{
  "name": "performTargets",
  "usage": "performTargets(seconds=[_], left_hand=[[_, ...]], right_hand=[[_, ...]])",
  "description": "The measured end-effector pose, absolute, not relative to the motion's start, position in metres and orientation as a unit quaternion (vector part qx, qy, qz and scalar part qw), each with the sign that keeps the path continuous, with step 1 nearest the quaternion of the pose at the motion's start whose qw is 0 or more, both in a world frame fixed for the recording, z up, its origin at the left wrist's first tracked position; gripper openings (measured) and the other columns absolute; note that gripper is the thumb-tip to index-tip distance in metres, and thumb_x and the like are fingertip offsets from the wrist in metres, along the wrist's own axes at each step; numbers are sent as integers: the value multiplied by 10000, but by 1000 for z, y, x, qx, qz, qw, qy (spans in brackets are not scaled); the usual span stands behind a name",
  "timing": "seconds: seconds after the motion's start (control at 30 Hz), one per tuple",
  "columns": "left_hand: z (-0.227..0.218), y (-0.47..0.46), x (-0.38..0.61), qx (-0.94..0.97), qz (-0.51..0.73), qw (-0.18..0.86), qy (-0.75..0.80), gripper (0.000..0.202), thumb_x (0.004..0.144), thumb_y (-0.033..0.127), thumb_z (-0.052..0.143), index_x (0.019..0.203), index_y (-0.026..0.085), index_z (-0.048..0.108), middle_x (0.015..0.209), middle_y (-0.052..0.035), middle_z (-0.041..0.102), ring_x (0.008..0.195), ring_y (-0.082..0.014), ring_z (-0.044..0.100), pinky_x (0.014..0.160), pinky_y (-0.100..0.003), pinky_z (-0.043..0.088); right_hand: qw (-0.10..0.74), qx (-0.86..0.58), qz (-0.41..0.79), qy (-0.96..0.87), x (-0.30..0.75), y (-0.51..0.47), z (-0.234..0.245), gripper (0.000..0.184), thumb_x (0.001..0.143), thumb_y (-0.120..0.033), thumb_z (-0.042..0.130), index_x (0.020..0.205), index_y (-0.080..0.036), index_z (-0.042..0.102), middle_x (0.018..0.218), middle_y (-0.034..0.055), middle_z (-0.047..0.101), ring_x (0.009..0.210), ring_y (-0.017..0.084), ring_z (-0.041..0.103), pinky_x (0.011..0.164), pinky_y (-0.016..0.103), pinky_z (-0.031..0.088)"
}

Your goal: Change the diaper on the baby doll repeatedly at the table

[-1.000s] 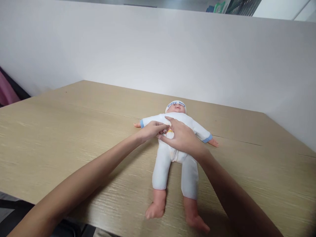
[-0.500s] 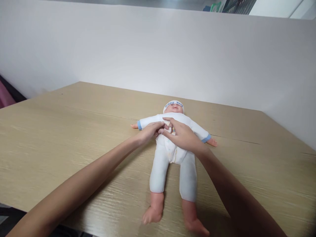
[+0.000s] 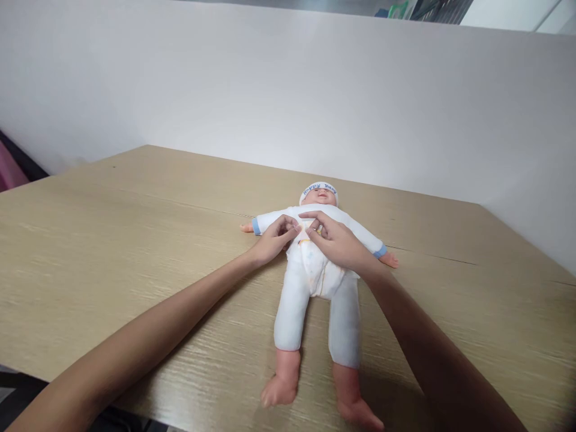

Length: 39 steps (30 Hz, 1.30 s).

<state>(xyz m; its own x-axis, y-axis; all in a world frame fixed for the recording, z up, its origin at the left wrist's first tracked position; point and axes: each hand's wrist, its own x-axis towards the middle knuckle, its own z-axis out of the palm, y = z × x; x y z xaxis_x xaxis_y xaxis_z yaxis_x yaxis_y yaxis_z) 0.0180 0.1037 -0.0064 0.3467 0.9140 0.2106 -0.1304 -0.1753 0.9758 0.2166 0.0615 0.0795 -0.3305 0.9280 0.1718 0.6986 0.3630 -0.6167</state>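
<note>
A baby doll in a white romper with blue cuffs and a white cap lies on its back on the wooden table, head away from me, bare feet toward me. My left hand pinches the romper's front at the doll's chest. My right hand pinches the same opening from the other side, fingertips meeting the left hand's. Both hands cover the upper chest; a strip of the garment's opening shows below them.
A white partition wall runs along the table's far edge. A pink object sits at the far left beyond the table. Seams cross the tabletop.
Both hands have shifted slightly up the doll's chest, from the belly area toward the neck, fingertips still pinching the romper's front. The doll has stayed in place.
</note>
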Motion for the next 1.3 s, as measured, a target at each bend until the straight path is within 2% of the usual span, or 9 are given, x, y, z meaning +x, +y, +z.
performTargets(seconds=[0.33, 0.53, 0.63, 0.73, 0.83, 0.93, 1.03, 1.13, 1.3], left_hand=[[-11, 102, 19, 622, 490, 502, 349, 420, 990, 612, 734, 1047, 218, 600, 790, 50, 486, 681, -137, 446, 637, -283, 365], [2, 63, 17, 625, 534, 341, 456, 247, 1021, 378, 671, 1202, 225, 601, 1126, -35, 603, 784, -151, 500, 778, -308, 469], [17, 18, 10, 676, 516, 296, 435, 198, 1073, 400, 618, 1187, 238, 625, 1200, -68, 668, 783, -174, 511, 770, -327, 480], [28, -23, -2, 761, 434, 325, 356, 182, 1099, 395, 587, 1178, 257, 677, 1163, -75, 741, 800, -205, 581, 768, -350, 487], [30, -42, -14, 852, 300, 333, 270, 156, 1087, 340, 612, 1182, 289, 724, 1113, -49, 811, 908, -236, 683, 968, -411, 481], [25, -42, -20, 878, 219, 338, 257, 169, 1101, 388, 624, 1207, 303, 724, 1092, -25, 847, 980, -246, 739, 1087, -442, 415], [21, -33, -21, 851, 226, 356, 312, 214, 1113, 461, 613, 1187, 273, 686, 936, -9, 838, 875, -226, 757, 1040, -414, 443], [20, -24, -15, 824, 240, 339, 385, 271, 1093, 505, 637, 1210, 264, 683, 722, 27, 772, 691, -214, 700, 915, -386, 471], [16, -13, 1, 841, 235, 186, 451, 344, 1048, 586, 682, 1102, 270, 809, 679, -25, 722, 703, -253, 621, 819, -390, 404]], right_hand=[[273, -523, 132, -796, 212, 58, 73, 400, 1028, -215, 523, 1373, -240, 724, 1069, 49, 698, 862, 213, 641, 788, 342, 500], [313, -557, 73, -766, 208, 45, 86, 449, 912, -40, 483, 1232, -232, 732, 1237, 103, 635, 876, 232, 659, 802, 379, 506], [344, -530, 70, -772, 205, 10, 102, 341, 892, -30, 486, 1064, -242, 692, 1138, 79, 645, 812, 221, 644, 751, 369, 497], [334, -481, 129, -800, 209, -37, 103, 170, 933, -103, 559, 952, -259, 624, 1021, 53, 677, 815, 217, 662, 738, 355, 524], [282, -475, 225, -803, 223, -77, 82, 97, 1005, -188, 593, 1003, -275, 636, 1002, 35, 749, 831, 214, 721, 730, 343, 554], [235, -491, 231, -806, 243, -97, 53, 114, 1056, -246, 584, 1013, -281, 683, 964, 34, 794, 864, 234, 761, 753, 354, 561], [219, -525, 156, -807, 258, -97, 36, 176, 1087, -298, 560, 1032, -270, 725, 964, 57, 819, 843, 252, 771, 750, 368, 542], [237, -572, 105, -778, 264, -84, 32, 214, 1098, -340, 551, 1102, -259, 748, 900, 48, 819, 778, 254, 761, 697, 357, 501], [232, -587, 66, -772, 253, -65, 27, 197, 1089, -360, 592, 1065, -245, 750, 812, 21, 773, 714, 243, 721, 660, 344, 445]])
